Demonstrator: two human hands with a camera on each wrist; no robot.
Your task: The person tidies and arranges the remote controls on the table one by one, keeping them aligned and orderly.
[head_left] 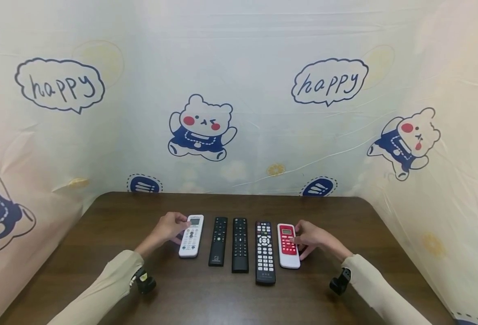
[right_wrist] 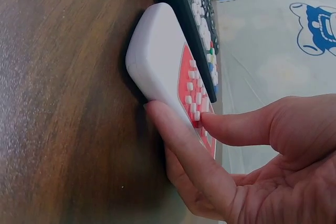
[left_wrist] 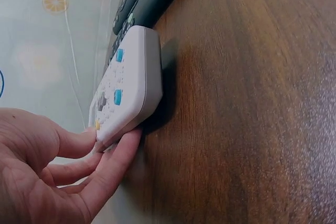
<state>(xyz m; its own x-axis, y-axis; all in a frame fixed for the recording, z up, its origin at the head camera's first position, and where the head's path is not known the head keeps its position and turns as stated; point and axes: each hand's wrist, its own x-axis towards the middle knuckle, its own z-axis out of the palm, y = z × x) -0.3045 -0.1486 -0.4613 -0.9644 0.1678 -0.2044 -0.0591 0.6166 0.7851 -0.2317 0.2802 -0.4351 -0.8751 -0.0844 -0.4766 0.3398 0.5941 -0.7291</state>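
At the left end of a row of remotes, my left hand (head_left: pixel 169 228) grips a white remote control (head_left: pixel 190 241) by its left edge. In the left wrist view the thumb lies on the face of this white remote (left_wrist: pixel 137 72), with fingers against its side and lower edge. My right hand (head_left: pixel 313 236) grips a red-and-white remote control (head_left: pixel 290 261) at the row's right end. The right wrist view shows the thumb on the red keypad and the fingers along the side of that remote (right_wrist: pixel 157 51). Whether either remote is lifted off the table, I cannot tell.
Between the two held remotes lie a black remote (head_left: pixel 217 243), a second black remote (head_left: pixel 240 264) and a longer black remote with white buttons (head_left: pixel 265 276). All are on a brown wooden table (head_left: pixel 222 300). A printed cloth (head_left: pixel 263 135) hangs behind and at both sides.
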